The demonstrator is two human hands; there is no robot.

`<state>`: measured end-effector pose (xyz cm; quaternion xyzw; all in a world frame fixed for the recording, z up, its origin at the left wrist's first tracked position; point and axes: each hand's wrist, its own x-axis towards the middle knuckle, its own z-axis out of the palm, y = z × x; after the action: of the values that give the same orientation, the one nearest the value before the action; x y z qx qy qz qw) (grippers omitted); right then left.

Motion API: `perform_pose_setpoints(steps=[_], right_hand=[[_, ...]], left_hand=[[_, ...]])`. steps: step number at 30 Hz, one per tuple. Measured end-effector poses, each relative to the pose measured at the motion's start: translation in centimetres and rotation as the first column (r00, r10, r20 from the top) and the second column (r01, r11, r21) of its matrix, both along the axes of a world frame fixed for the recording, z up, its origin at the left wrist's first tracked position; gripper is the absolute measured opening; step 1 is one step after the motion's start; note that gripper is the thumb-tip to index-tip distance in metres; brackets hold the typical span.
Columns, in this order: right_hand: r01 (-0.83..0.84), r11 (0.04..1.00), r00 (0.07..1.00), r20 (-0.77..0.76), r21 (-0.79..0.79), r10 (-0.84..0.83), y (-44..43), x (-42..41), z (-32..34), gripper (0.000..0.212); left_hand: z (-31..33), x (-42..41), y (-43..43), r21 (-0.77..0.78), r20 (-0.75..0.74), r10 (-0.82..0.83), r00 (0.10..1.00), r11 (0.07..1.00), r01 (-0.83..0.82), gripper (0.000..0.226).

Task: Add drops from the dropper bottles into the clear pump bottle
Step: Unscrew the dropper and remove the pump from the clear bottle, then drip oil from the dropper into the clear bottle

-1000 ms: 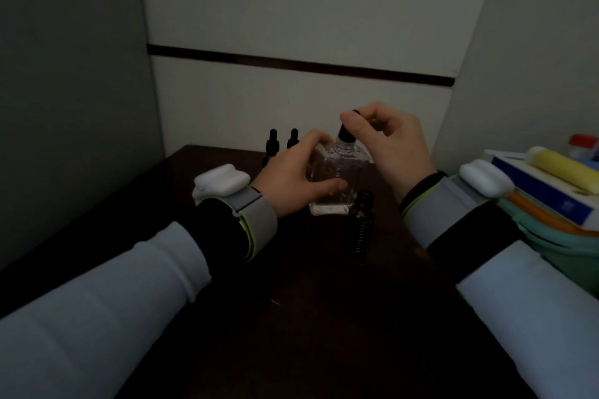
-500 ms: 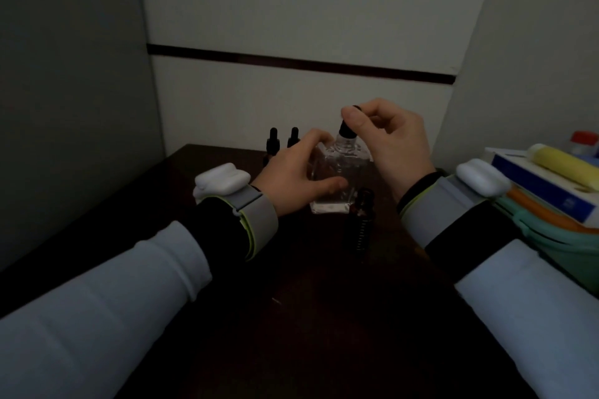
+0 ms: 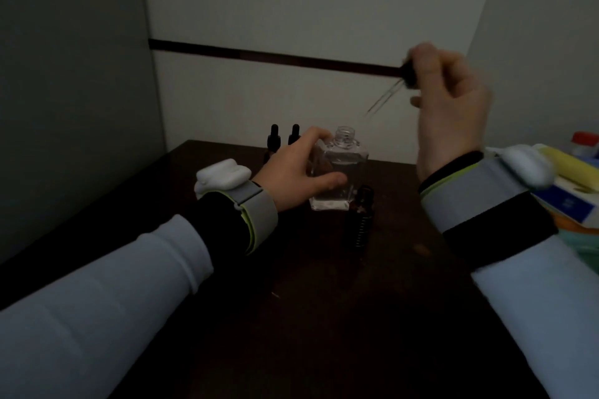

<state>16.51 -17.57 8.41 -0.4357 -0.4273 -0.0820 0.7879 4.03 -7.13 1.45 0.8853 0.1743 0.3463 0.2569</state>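
Observation:
A clear square bottle (image 3: 344,172) stands on the dark table with its neck open and some clear liquid inside. My left hand (image 3: 296,173) grips its left side. My right hand (image 3: 449,113) is raised up and to the right of the bottle and pinches the black bulb of a dropper (image 3: 393,87). The glass pipette slants down-left, its tip above and just right of the bottle's neck. A dark dropper bottle (image 3: 360,220) with no cap stands just in front of the clear bottle. Two capped dropper bottles (image 3: 283,138) stand behind my left hand.
The dark table (image 3: 324,301) sits in a corner of pale walls. On the right lies a stack of books and boxes (image 3: 570,201) with a yellow item and a red-capped jar on top. Both wrists wear bands with white devices.
My right hand lifted the dropper out of the clear bottle's neck and carried it up and to the right. The left hand kept its hold on the bottle.

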Motion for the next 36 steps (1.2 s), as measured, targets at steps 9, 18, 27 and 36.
perform_pose_setpoints(steps=[9,18,27,36], right_hand=[[-0.113,0.939,0.983,0.099,-0.326,0.153,-1.9,0.7,-3.1,0.016],[-0.123,0.936,0.975,0.138,-0.33,0.176,-1.6,0.7,-3.5,0.013],[-0.163,0.91,0.952,0.182,-0.38,0.246,-1.5,0.6,-3.9,0.012],[-0.156,0.896,0.944,0.204,-0.416,0.259,-1.4,0.9,-4.3,0.019]], left_hand=[[-0.3,0.2,0.4,-0.083,0.006,-0.03,1.0,0.996,0.03,0.065],[-0.4,0.2,0.5,-0.064,-0.009,-0.022,1.0,0.998,0.022,0.061],[-0.4,0.2,0.5,-0.056,-0.006,-0.014,1.0,0.998,0.014,0.06],[-0.4,0.2,0.5,-0.057,0.0,-0.024,1.0,0.998,0.024,0.059]])
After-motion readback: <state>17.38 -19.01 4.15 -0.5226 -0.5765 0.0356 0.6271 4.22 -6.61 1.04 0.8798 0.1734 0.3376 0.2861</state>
